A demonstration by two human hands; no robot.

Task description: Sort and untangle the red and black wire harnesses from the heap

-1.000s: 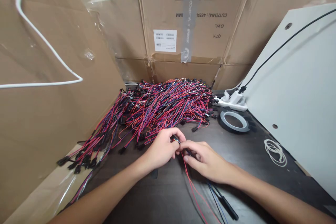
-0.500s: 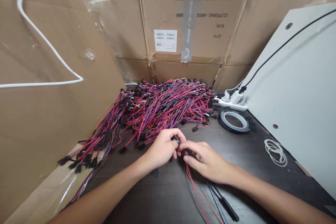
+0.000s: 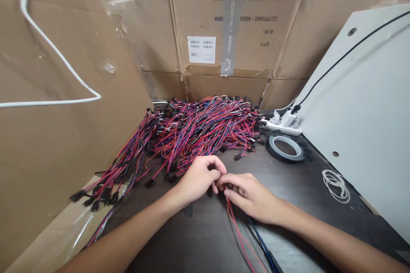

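My left hand (image 3: 198, 179) and my right hand (image 3: 251, 196) meet fingertip to fingertip over the dark table (image 3: 205, 239), both pinching one wire lead (image 3: 238, 232). Its red, blue and black strands trail from under my right hand toward the near edge. The pinched end itself is hidden by my fingers. Just beyond my hands lies a large pile of red, blue and black wire leads (image 3: 198, 128) with black connectors. A second bunch of leads (image 3: 112, 179) fans out to the left of my left hand.
Cardboard boxes (image 3: 224, 30) wall in the back and left. A white panel (image 3: 368, 106) leans at the right, with a black cable along it. A roll of black tape (image 3: 285, 147), a white power strip (image 3: 283, 121) and a coil of white wire (image 3: 336, 183) lie right of the pile.
My left fingers have closed tighter over the lead's end, hiding its black tip. The trailing strands have shifted slightly toward the near edge.
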